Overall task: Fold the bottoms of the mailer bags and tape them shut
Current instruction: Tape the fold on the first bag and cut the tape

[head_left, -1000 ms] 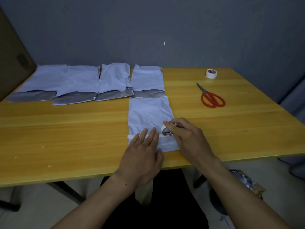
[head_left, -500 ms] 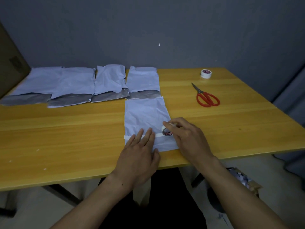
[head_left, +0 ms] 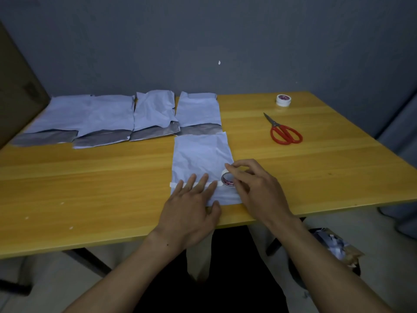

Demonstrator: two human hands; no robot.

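Yellow wooden desk point(head_left: 90, 188). Four mailer bags point(head_left: 135, 118) in a row along the far left, grey flaps toward the near side. One more mailer bag point(head_left: 200, 159) near the front edge. Far right: red scissors point(head_left: 284, 134), spare tape roll point(head_left: 283, 100).

Place: a plain packing room or small work space, not a kitchen or a shop floor.
Table: a bare wooden table point(head_left: 90, 188) on dark metal legs fills the middle of the frame, used as a workbench.
Wall: a flat grey wall point(head_left: 203, 37) runs across the top, without decoration.
Stock: mailer bags point(head_left: 153, 114) lie in a row at the upper left of the table.
Tools: red scissors point(head_left: 284, 133) and a spare tape roll point(head_left: 283, 100) sit at the upper right.
Storage: a large brown cardboard box point(head_left: 15, 91) stands at the left edge.
Waste: a bin of scraps point(head_left: 334, 247) sits on the floor at the lower right.
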